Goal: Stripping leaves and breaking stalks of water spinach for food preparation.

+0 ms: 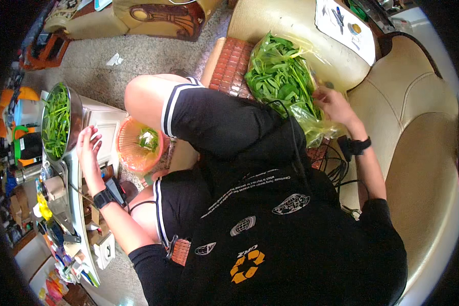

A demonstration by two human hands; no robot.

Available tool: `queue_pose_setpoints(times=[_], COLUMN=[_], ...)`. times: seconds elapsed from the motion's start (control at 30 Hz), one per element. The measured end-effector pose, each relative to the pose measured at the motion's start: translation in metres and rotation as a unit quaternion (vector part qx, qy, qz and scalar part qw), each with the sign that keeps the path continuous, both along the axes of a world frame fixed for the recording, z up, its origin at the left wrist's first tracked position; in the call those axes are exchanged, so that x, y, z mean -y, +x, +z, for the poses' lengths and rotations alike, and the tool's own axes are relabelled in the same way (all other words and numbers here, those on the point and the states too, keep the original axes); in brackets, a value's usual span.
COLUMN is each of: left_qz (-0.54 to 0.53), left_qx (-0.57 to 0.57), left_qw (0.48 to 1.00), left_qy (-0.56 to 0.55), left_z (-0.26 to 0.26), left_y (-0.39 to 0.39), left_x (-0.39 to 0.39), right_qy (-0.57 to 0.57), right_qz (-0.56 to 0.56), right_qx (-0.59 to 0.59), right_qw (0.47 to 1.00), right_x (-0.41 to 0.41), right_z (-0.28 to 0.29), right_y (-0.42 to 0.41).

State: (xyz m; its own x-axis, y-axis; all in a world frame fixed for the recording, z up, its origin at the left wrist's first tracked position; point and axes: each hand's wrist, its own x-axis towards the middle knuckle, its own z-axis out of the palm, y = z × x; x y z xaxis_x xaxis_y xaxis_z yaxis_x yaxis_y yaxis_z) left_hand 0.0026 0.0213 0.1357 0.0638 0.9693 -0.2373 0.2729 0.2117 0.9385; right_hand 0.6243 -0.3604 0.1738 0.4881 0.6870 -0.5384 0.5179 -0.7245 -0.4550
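Note:
My left hand (pixel 88 147) is raised beside the rim of a metal bowl (pixel 75 114), with nothing in it and its fingers a little apart. Leafy green stems (pixel 56 122) fill the bowl, which stands at the end of a table. Over on the seat, my right hand (pixel 333 106) reaches to the edge of a thin yellowish plastic bag (pixel 310 132). Its fingertips are among the stems of the leafy greens (pixel 279 72) at the bag's mouth; whether they pinch one is unclear.
An orange plastic basket (pixel 128 147) with a liner, some leaves and white scraps stands on the floor by my legs. A cluttered table (pixel 76 191) runs along the left. Black cables (pixel 338 168) lie on the leather sofa (pixel 424 160) near my right arm. Paper with pens (pixel 338 19) lies farther off.

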Motion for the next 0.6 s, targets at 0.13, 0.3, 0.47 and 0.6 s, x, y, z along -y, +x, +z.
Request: queue_pose_setpoints(times=[0.13,0.3,0.47,0.6], left_qz=[-0.025,-0.047,-0.082,-0.133], left_qx=[-0.002,-0.028,-0.051,-0.104], left_qw=[0.999,0.998,0.995,0.985], left_qy=[-0.028,-0.027,-0.024,0.024], left_z=[-0.008,-0.007,0.003,0.014], left_y=[-0.003,-0.012,-0.001,0.009], left_x=[0.010,0.019,0.014,0.018], right_qy=[0.024,0.102,0.244,0.224], right_qz=[0.175,0.039,0.023,-0.011], right_qx=[0.225,0.065,-0.013,0.058], right_qw=[0.958,0.992,0.970,0.973], right_x=[-0.007,-0.008,-0.001,0.003], right_z=[-0.027,0.013,0.069,0.116], right_y=[-0.008,0.016,0.028,0.027])
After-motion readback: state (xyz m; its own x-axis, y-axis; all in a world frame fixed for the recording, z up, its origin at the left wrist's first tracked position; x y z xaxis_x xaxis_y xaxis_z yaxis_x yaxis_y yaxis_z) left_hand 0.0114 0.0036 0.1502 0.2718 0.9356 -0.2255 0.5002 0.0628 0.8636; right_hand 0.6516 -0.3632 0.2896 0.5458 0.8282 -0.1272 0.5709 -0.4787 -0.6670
